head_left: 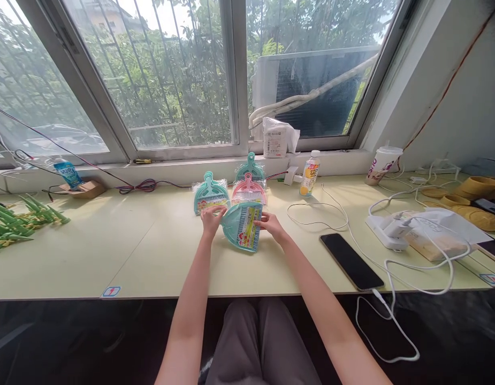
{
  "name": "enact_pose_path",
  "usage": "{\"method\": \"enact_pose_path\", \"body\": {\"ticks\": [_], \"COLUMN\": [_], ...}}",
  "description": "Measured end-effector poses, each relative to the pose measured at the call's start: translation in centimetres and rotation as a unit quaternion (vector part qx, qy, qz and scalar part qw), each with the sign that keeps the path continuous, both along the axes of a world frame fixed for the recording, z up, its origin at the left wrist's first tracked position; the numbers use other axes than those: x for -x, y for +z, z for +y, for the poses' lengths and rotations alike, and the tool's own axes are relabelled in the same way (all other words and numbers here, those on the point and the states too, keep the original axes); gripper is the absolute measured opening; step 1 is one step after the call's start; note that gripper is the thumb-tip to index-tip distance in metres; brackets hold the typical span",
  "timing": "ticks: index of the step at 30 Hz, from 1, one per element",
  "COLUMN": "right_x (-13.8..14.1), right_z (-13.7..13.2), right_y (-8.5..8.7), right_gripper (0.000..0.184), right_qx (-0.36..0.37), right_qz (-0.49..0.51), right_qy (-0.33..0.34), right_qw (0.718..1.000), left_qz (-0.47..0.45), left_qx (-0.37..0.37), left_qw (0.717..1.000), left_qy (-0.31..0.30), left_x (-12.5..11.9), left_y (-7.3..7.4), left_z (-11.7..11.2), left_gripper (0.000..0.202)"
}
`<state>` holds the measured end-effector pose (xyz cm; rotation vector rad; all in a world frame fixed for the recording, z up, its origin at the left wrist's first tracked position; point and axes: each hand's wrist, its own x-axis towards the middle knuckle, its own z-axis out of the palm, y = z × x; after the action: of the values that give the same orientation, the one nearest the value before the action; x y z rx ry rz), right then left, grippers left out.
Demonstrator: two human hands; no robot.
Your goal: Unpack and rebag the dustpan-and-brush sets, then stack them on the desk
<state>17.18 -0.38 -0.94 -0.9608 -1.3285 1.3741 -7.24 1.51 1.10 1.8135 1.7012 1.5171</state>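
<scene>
- The left hand and right hand hold a teal dustpan pack, fingers clasped on its two sides.
- It is tilted over the middle of the counter.
- Three more dustpan packs lie just behind it, toward the far edge.
- A black phone lies near the front edge.

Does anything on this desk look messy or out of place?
Nothing is spilled or broken. The white cable from the black phone droops off the desk's front edge in a loose loop, easy to snag. The left hand and right hand hold the teal dustpan pack tilted.
</scene>
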Motion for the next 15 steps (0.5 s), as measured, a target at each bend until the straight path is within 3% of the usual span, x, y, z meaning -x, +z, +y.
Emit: {"method": "enact_pose_path", "body": {"ticks": [3,6,9,13,15], "right_x": [0.1,0.0,-0.4,-1.0,-1.1], "right_z": [-0.1,0.0,0.3,0.8,1.0], "right_y": [0.1,0.3,0.3,0.0,-0.2], "right_gripper": [0.049,0.049,0.045,0.039,0.038], "right_qx": [0.002,0.011,0.023,0.027,0.019], "right_qz": [0.001,0.019,0.055,0.113,0.133], "right_qy": [0.006,-0.012,-0.073,-0.157,-0.171], "right_qw": [1.0,1.0,0.996,0.981,0.976], "left_qz": [-0.074,-0.151,-0.176,-0.159,-0.141], "left_qx": [0.046,0.054,0.015,-0.018,-0.03], "left_qw": [0.996,0.987,0.968,0.886,0.857], "left_qy": [-0.025,0.021,0.177,0.435,0.495], "left_x": [0.3,1.6,3.8,6.5,7.0], "left_y": [-0.4,-0.8,-1.3,-1.9,-1.9], "left_z": [0.5,1.1,1.3,0.6,0.1], "left_gripper": [0.026,0.026,0.021,0.022,0.038]}}
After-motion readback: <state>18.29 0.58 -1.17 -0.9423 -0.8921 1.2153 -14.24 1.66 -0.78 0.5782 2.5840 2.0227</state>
